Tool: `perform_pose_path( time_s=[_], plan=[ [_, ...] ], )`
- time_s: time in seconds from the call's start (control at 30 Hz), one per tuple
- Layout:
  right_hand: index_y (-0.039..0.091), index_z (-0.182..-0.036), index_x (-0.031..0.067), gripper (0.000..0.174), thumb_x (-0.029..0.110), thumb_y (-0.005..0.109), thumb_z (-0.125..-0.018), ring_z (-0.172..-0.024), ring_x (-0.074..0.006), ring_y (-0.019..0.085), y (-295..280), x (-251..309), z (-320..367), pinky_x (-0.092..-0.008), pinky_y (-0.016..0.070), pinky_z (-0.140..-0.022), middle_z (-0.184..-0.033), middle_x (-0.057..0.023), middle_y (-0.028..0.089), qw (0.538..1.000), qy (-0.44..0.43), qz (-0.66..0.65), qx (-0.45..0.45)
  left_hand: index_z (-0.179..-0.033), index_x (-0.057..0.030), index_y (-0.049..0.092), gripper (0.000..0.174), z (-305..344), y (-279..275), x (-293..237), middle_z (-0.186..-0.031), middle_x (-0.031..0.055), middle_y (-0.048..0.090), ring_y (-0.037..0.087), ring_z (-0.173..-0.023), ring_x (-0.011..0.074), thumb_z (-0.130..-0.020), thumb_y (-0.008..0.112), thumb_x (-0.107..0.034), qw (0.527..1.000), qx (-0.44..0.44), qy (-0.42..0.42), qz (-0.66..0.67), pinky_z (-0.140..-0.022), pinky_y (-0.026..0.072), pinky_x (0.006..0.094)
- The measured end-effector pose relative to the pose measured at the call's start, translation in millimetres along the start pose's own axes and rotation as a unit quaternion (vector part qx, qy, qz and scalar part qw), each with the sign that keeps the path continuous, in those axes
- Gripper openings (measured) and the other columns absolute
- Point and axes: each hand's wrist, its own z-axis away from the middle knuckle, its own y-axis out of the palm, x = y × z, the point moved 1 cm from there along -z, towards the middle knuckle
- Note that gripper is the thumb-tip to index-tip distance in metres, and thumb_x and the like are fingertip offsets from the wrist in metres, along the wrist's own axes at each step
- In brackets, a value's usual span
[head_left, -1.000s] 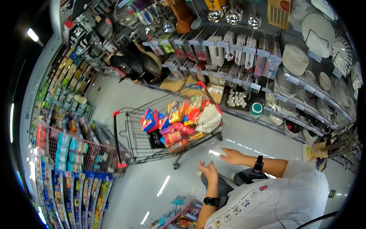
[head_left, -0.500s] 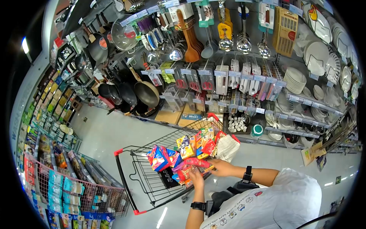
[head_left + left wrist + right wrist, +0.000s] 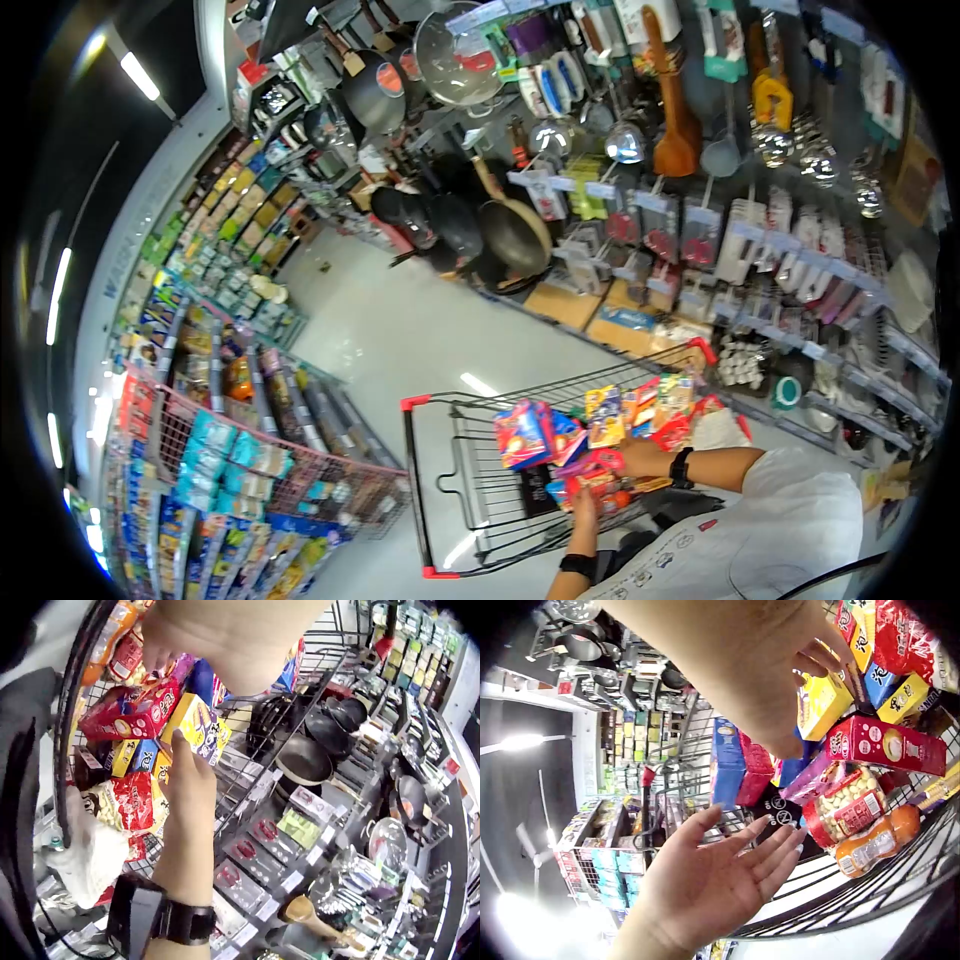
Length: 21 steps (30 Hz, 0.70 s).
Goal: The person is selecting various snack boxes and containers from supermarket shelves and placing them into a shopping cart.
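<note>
My left hand [image 3: 712,885], palm up with fingers extended, is beside the snacks in the shopping cart [image 3: 430,490]. Beyond its fingertips lie a nut jar [image 3: 847,806] with a red lid and an orange bottle [image 3: 877,841]. My right hand [image 3: 191,787] reaches over the load, a fingertip at a yellow snack box [image 3: 199,727]; loosely bent fingers show above this box in the right wrist view. A red box [image 3: 889,746] lies beside the yellow one. Blue and red packs [image 3: 727,761] stand nearer the cart's handle end.
Shelves of ladles, spatulas and frying pans [image 3: 515,240] line the aisle behind the cart. A pink wire basket [image 3: 300,455] of teal packs stands at the left. White dishes fill racks at the right, and pale floor [image 3: 370,310] runs up the aisle.
My hands moved from outside the cart to over its snacks, the right one reaching farther in. The view swung left, bringing the cart lower and to the right.
</note>
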Motion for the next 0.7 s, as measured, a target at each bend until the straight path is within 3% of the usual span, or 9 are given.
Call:
perform_pose_path(
  time_s=[0.1, 0.13, 0.17, 0.23, 0.37, 0.43, 0.47, 0.57, 0.7],
  plan=[
    [0.049, -0.108, -0.0077, 0.071, 0.049, 0.067, -0.069, -0.096, -0.0361, 0.058, 1.5, -4.1, -29.1, -0.0443, 0.0506, -0.074, -0.104, -0.0255, 0.056, 1.000, -0.010, 0.022, 0.017, -0.118, -0.0069, 0.041, 0.051, 12.3, 18.7, -22.6, -0.119, 0.0160, 0.050, 0.052, -0.104, 0.0280, -0.086, 0.056, -0.044, 0.992, -0.105, -0.076, -0.006, -0.085, 0.0444, 0.0426],
    [0.050, -0.106, -0.0070, 0.066, 0.045, 0.068, -0.070, -0.094, -0.0354, 0.059, -0.5, -3.1, -32.3, -0.0438, 0.0508, -0.073, -0.100, -0.0246, 0.058, 1.000, -0.007, 0.027, 0.003, -0.126, -0.0073, 0.039, 0.056, 15.1, 28.5, -34.5, -0.129, 0.0159, 0.042, 0.048, -0.110, 0.0261, -0.085, 0.054, -0.043, 0.990, -0.090, -0.107, 0.010, -0.086, 0.0427, 0.0416],
    [0.050, -0.103, -0.0062, 0.062, 0.042, 0.069, -0.070, -0.092, -0.0347, 0.060, -2.8, -6.0, -34.4, -0.0433, 0.0510, -0.072, -0.095, -0.0237, 0.059, 0.999, -0.001, 0.035, -0.009, -0.128, -0.0077, 0.038, 0.057, 8.1, 29.8, -35.4, -0.129, 0.0154, 0.042, 0.048, -0.110, 0.0258, -0.086, 0.053, -0.043, 0.990, -0.077, -0.118, 0.006, -0.086, 0.0425, 0.0411],
    [0.042, -0.112, -0.0058, 0.070, 0.044, 0.069, -0.070, -0.093, -0.0391, 0.057, -6.1, -10.8, -37.8, -0.0458, 0.0511, -0.069, -0.098, -0.0266, 0.056, 1.000, -0.005, 0.013, 0.018, -0.131, -0.0084, 0.037, 0.058, -1.6, 41.7, -36.1, -0.128, 0.0146, 0.043, 0.049, -0.109, 0.0251, -0.086, 0.051, -0.042, 0.988, -0.048, -0.145, 0.004, -0.086, 0.0423, 0.0401],
    [0.035, -0.122, -0.0014, 0.078, 0.044, 0.071, -0.069, -0.092, -0.0423, 0.057, 12.2, -21.7, -45.5, -0.0453, 0.0514, -0.063, -0.104, -0.0308, 0.051, 0.998, -0.012, 0.028, -0.063, -0.126, -0.0102, 0.039, 0.050, -45.5, 29.0, -0.8, -0.116, 0.0115, 0.052, 0.055, -0.097, 0.0223, -0.087, 0.052, -0.038, 0.987, -0.040, -0.141, -0.070, -0.076, 0.0458, 0.0363],
    [0.031, -0.127, 0.0001, 0.081, 0.042, 0.070, -0.070, -0.091, -0.0431, 0.057, 15.5, -27.6, -50.0, -0.0452, 0.0514, -0.061, -0.106, -0.0310, 0.050, 0.997, -0.007, 0.003, -0.073, -0.119, -0.0108, 0.043, 0.042, -41.6, 38.5, -0.7, -0.112, 0.0090, 0.054, 0.056, -0.091, 0.0208, -0.087, 0.053, -0.035, 0.981, -0.109, -0.131, -0.097, -0.073, 0.0464, 0.0353],
    [0.027, -0.132, 0.0002, 0.085, 0.041, 0.070, -0.071, -0.088, -0.0424, 0.059, 14.9, -32.6, -52.3, -0.0438, 0.0515, -0.059, -0.108, -0.0322, 0.049, 0.999, -0.008, -0.031, -0.042, -0.116, -0.0111, 0.046, 0.038, -37.7, 43.6, -1.3, -0.110, 0.0077, 0.054, 0.057, -0.088, 0.0200, -0.087, 0.053, -0.034, 0.976, -0.142, -0.125, -0.110, -0.071, 0.0467, 0.0348],
    [0.026, -0.133, -0.0002, 0.085, 0.042, 0.068, -0.072, -0.082, -0.0401, 0.061, 10.5, -37.6, -51.2, -0.0423, 0.0513, -0.057, -0.107, -0.0327, 0.049, 0.998, -0.040, -0.038, -0.032, -0.105, -0.0128, 0.050, 0.029, -24.0, 48.8, -0.4, -0.107, 0.0051, 0.054, 0.056, -0.082, 0.0185, -0.087, 0.051, -0.037, 0.975, -0.143, -0.160, -0.050, -0.069, 0.0463, 0.0356],
    [0.015, -0.140, -0.0007, 0.098, 0.046, 0.068, -0.071, -0.071, -0.0366, 0.062, 0.6, -28.6, -47.0, -0.0413, 0.0491, -0.050, -0.098, -0.0317, 0.055, 0.997, -0.035, -0.040, 0.054, -0.093, -0.0142, 0.053, 0.029, -31.4, 51.3, 21.6, -0.094, 0.0035, 0.056, 0.055, -0.078, 0.0178, -0.089, 0.045, -0.042, 0.974, -0.127, -0.186, -0.032, -0.067, 0.0454, 0.0342]
  ],
)
